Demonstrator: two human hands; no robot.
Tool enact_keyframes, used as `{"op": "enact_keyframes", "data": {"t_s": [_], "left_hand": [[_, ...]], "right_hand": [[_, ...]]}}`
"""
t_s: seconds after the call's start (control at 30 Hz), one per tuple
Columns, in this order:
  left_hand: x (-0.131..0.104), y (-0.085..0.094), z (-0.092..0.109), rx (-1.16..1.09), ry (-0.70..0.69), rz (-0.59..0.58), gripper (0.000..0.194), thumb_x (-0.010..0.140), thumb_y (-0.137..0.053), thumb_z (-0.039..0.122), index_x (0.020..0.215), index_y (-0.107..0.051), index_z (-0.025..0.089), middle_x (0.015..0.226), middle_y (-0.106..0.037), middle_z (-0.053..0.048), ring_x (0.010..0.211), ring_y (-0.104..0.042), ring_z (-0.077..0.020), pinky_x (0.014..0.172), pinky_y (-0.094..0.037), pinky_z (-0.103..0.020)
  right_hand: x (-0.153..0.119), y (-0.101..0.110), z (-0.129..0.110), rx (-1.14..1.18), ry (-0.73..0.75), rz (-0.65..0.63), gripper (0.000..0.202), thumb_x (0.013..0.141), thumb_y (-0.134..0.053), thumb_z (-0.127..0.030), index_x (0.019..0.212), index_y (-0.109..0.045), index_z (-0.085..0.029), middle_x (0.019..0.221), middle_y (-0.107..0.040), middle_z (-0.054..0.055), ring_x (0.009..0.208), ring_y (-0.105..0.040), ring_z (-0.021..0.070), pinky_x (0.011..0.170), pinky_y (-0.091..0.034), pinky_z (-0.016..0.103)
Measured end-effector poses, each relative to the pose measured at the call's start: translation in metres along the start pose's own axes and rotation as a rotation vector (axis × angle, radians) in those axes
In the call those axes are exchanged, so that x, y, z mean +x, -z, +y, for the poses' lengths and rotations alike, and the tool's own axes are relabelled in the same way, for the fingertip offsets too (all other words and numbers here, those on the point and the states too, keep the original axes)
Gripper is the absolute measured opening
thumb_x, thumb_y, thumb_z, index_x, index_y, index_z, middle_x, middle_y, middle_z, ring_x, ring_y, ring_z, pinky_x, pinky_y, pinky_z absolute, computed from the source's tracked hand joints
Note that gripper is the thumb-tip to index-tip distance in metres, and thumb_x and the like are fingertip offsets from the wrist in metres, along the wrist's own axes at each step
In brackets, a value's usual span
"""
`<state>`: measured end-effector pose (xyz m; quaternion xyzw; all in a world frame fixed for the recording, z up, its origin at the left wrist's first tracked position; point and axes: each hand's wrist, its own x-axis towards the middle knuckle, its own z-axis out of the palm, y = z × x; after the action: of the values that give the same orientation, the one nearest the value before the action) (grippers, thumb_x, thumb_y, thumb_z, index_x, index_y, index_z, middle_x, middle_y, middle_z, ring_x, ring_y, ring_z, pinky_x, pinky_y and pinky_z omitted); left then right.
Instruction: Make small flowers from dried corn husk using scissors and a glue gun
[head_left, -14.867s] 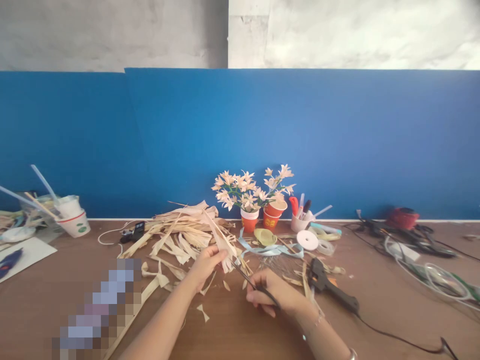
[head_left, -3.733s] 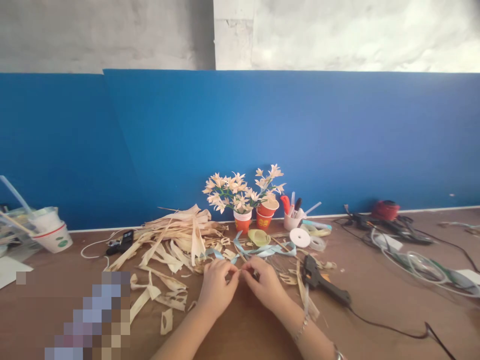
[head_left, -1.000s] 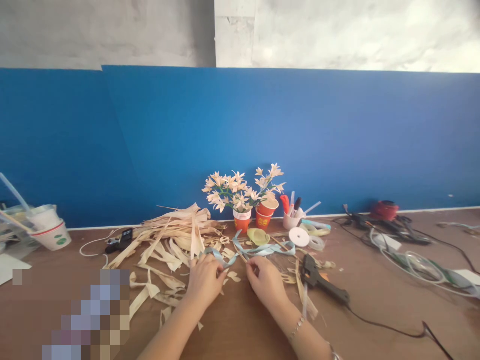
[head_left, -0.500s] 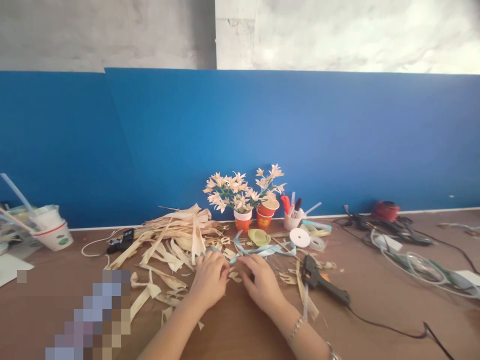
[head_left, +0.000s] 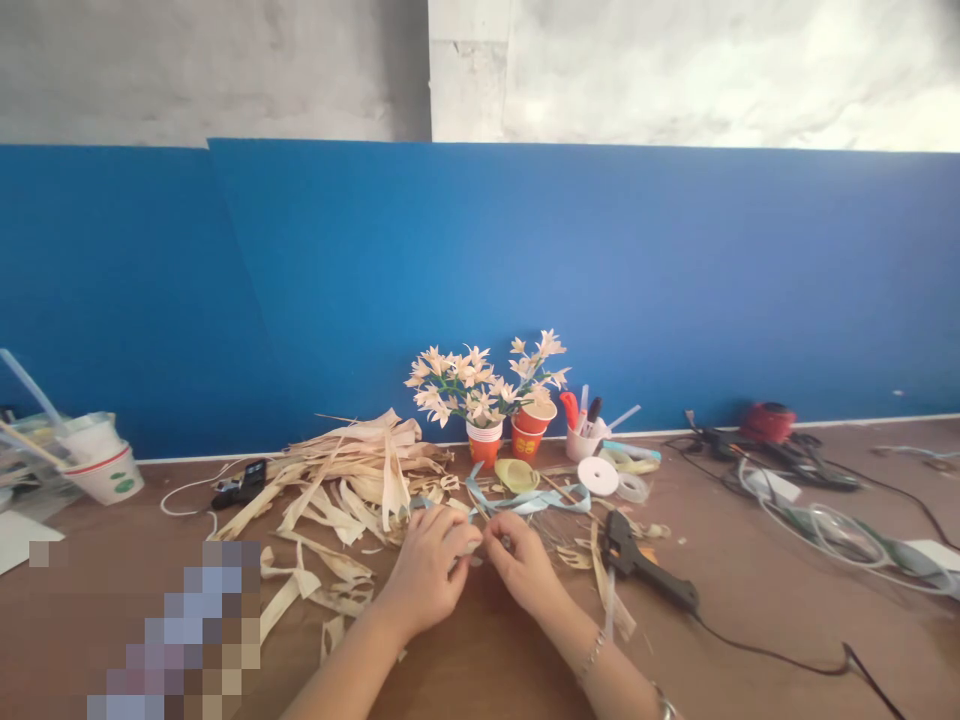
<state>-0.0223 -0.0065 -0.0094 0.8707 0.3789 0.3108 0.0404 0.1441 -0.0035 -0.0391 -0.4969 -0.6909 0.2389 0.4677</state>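
In the head view, the left hand (head_left: 429, 568) has its thumb and fingers drawn together on a pale piece (head_left: 471, 547), which pokes out at their tips, facing the right hand (head_left: 521, 562). The right thumb and forefinger bend in just beside it; whether they grip anything I cannot tell, the spot being small and blurred. Husks (head_left: 349, 470) lie left, a glue gun (head_left: 649, 562) right.
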Motion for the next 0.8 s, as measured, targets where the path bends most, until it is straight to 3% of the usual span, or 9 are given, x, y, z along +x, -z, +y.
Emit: {"op": "enact_keyframes", "data": {"t_s": [0.3,0.37,0.47,0.6,0.8], "left_hand": [[-0.001,-0.008,-0.006,0.036,-0.033,0.079,0.018,0.087,-0.046,0.017,0.082,-0.062,0.022,0.088,-0.062,-0.003,0.088,-0.052,-0.0195,0.079,-0.035,-0.035],[-0.001,-0.008,-0.005,0.027,0.004,0.088,0.017,0.087,-0.047,0.017,0.08,-0.062,0.022,0.087,-0.062,-0.003,0.086,-0.052,-0.0195,0.077,-0.035,-0.034],[0.0,-0.008,-0.005,0.018,0.055,0.104,0.014,0.085,-0.049,0.017,0.079,-0.061,0.021,0.086,-0.062,-0.003,0.086,-0.052,-0.0203,0.076,-0.035,-0.035],[0.001,-0.009,-0.002,0.025,0.079,0.108,0.013,0.082,-0.051,0.015,0.076,-0.06,0.021,0.083,-0.062,-0.003,0.084,-0.053,-0.0205,0.075,-0.034,-0.035],[0.0,-0.017,0.006,0.061,0.185,0.17,0.014,0.078,-0.053,0.011,0.067,-0.055,0.02,0.076,-0.061,-0.002,0.081,-0.053,-0.0206,0.074,-0.033,-0.035]], "right_hand": [[0.0,0.002,-0.005,0.119,-0.064,-0.063,0.019,0.078,-0.042,-0.021,0.06,-0.049,-0.019,0.064,-0.052,-0.001,0.065,-0.051,0.0149,0.062,-0.042,0.024],[-0.001,0.004,-0.008,0.082,-0.05,-0.042,0.014,0.078,-0.043,-0.019,0.071,-0.055,-0.018,0.073,-0.057,0.001,0.07,-0.054,0.016,0.065,-0.043,0.025],[-0.003,0.006,-0.011,-0.027,0.099,-0.029,0.019,0.076,-0.048,-0.013,0.09,-0.059,-0.019,0.087,-0.061,0.004,0.082,-0.055,0.0179,0.074,-0.043,0.028],[-0.004,0.007,-0.011,-0.178,0.259,-0.032,0.016,0.08,-0.047,-0.011,0.079,-0.06,-0.02,0.077,-0.059,0.003,0.077,-0.053,0.0181,0.071,-0.041,0.029],[-0.004,-0.001,-0.016,-0.324,0.249,0.054,0.015,0.079,-0.049,-0.012,0.066,-0.052,-0.019,0.068,-0.054,0.002,0.068,-0.049,0.0169,0.063,-0.036,0.027]]}}
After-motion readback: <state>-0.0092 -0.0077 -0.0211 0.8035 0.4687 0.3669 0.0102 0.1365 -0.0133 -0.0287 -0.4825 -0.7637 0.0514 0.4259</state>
